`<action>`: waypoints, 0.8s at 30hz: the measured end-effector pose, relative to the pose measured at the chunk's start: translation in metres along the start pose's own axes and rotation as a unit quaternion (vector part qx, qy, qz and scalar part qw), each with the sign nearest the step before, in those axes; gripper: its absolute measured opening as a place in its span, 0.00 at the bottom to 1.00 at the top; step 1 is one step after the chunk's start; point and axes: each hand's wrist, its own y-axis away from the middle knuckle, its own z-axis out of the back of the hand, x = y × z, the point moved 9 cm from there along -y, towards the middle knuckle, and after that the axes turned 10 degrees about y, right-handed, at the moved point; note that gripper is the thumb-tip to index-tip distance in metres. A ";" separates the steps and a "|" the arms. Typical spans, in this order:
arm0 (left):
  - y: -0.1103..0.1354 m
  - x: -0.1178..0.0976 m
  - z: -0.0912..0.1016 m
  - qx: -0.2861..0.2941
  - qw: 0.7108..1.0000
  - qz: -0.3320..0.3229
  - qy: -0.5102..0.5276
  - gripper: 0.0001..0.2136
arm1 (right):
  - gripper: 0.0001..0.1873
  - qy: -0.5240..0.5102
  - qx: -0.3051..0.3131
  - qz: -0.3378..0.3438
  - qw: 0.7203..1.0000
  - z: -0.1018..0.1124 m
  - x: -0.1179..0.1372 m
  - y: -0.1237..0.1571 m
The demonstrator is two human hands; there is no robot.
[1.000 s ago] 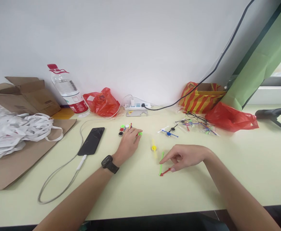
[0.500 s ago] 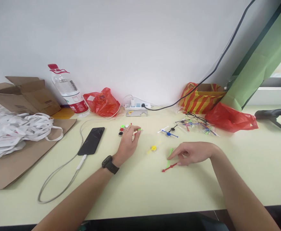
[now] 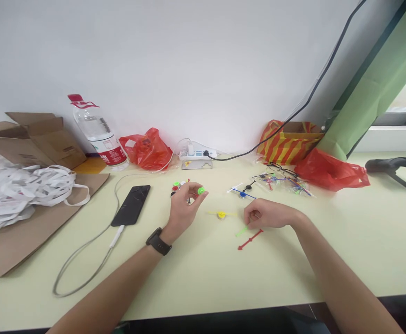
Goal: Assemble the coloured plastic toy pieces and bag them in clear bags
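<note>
Between the thumb and forefinger of my left hand (image 3: 184, 204) is a small round green piece (image 3: 201, 190). Several other small round pieces, among them a red one (image 3: 175, 188), lie beside those fingers, partly hidden. My right hand (image 3: 267, 214) pinches a thin green arrow-like pointer (image 3: 241, 231), whose far part the fingers hide. Just below it a red arrow pointer (image 3: 250, 240) lies on the table. Between both hands rests a yellow pointer (image 3: 221, 215) with a round centre. Further back are a blue pointer (image 3: 243, 194), a black one (image 3: 248, 187) and a white one (image 3: 235, 188).
Bagged pointers (image 3: 286, 180) lie near a red plastic bag (image 3: 332, 171) and a striped bag (image 3: 286, 144). A power strip (image 3: 197, 154) stands by the wall. On the left are a phone (image 3: 131, 205) with its cable, a bottle (image 3: 100, 132) and a cardboard box (image 3: 46, 139).
My left hand has lifted the round green piece slightly and tilted it into view. The right fingers have closed on the green pointer, turning it and shifting it off the red one.
</note>
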 end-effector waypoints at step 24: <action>0.008 0.011 -0.010 0.006 0.991 0.089 0.101 0.15 | 0.13 -0.222 -0.183 0.074 0.955 0.024 0.029 -0.004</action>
